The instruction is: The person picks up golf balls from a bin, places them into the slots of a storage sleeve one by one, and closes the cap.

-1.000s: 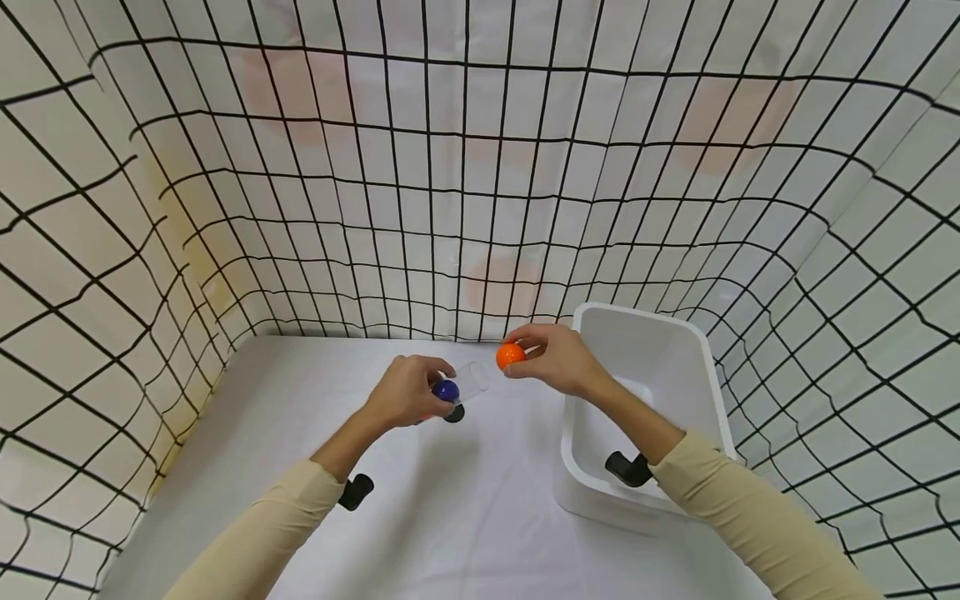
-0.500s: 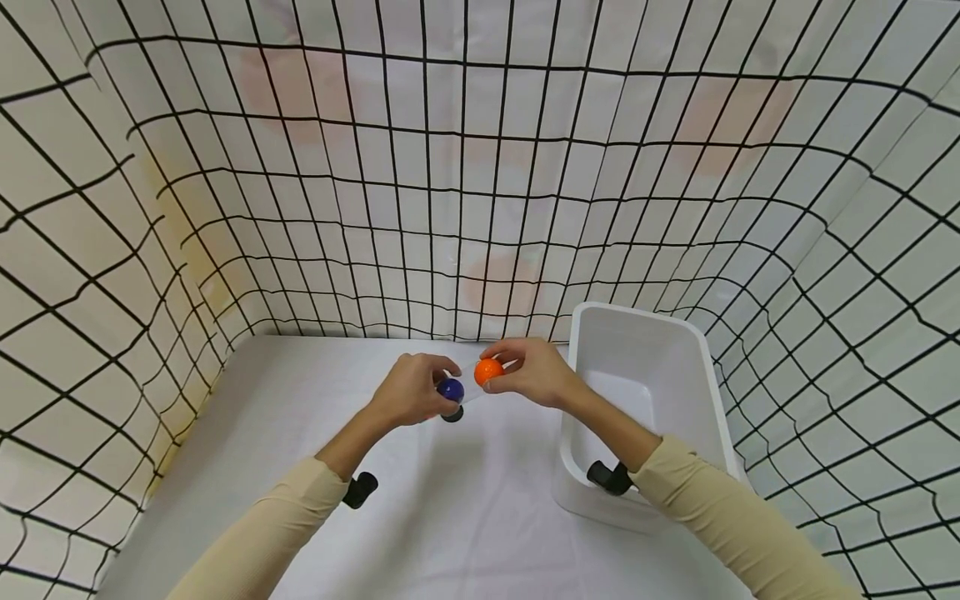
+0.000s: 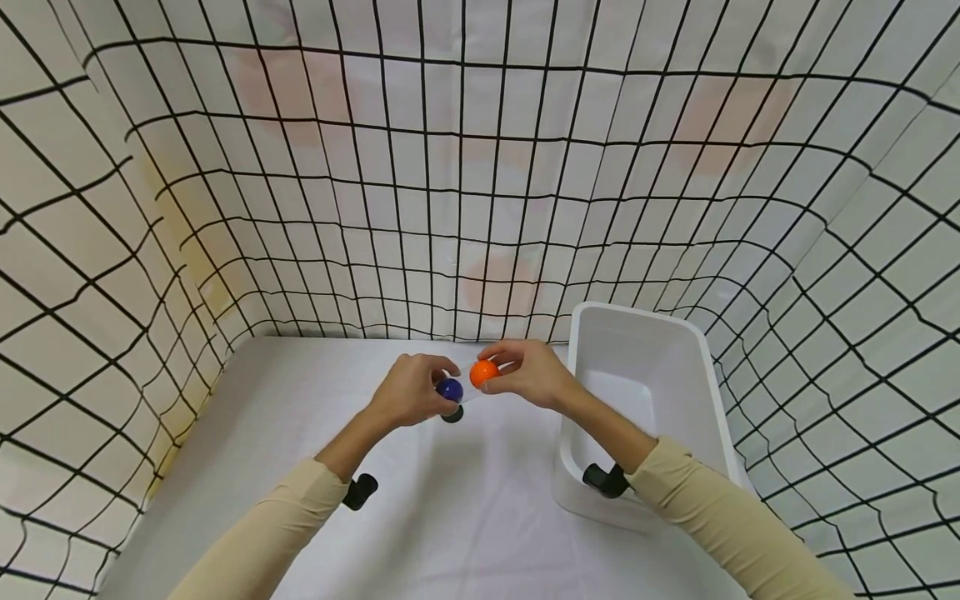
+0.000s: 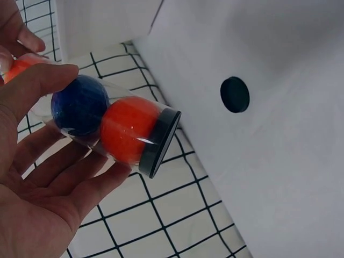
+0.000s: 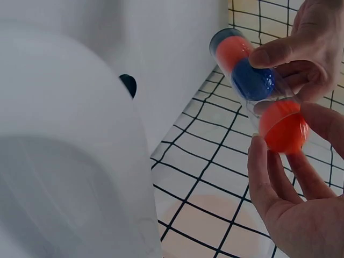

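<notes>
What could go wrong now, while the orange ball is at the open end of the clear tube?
1. The right hand holds the orange ball only with its fingertips at the mouth of the clear tube; it may slip and roll off across the table.
2. The left hand holds the tube tilted in the air, so a push might shift it, and the blue ball could come out.
3. The black cap lies loose under the hands and may be knocked.
</notes>
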`<state>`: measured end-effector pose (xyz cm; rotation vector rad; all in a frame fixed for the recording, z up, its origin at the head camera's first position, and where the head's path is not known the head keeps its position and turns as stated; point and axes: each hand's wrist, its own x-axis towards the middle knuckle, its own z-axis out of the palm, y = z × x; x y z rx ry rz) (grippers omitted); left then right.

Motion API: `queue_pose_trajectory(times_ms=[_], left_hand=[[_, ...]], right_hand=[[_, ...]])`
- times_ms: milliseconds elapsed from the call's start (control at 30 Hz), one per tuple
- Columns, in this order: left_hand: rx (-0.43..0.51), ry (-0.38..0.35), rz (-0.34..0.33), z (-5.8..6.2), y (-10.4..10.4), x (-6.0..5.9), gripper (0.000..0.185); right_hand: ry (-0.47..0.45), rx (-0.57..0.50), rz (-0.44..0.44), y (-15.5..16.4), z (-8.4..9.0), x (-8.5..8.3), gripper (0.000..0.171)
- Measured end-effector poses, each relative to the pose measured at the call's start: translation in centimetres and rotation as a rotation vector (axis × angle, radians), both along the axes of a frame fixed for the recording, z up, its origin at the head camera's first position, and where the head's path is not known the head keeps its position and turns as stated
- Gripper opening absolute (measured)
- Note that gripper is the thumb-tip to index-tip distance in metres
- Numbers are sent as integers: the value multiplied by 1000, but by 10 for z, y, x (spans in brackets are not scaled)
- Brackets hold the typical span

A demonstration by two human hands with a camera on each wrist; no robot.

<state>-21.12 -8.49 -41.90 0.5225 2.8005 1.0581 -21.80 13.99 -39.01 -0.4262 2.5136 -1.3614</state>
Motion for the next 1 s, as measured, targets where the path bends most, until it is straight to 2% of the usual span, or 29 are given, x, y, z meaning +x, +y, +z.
queue_pose_trajectory(times_ms=[267, 500, 733, 1000], left_hand=[[4, 20, -1, -3, -3, 2, 35], [8, 14, 17, -4, -13, 0, 37], [6, 0, 72, -7, -37, 1, 40], [-8, 9, 122, -10, -66, 5, 41]], right_hand=[[23, -2, 11, -4, -3, 1, 41], [55, 32, 7, -9, -4, -3, 41], [86, 60, -81, -19, -4, -14, 42], [127, 39, -176, -37, -11, -29, 38]])
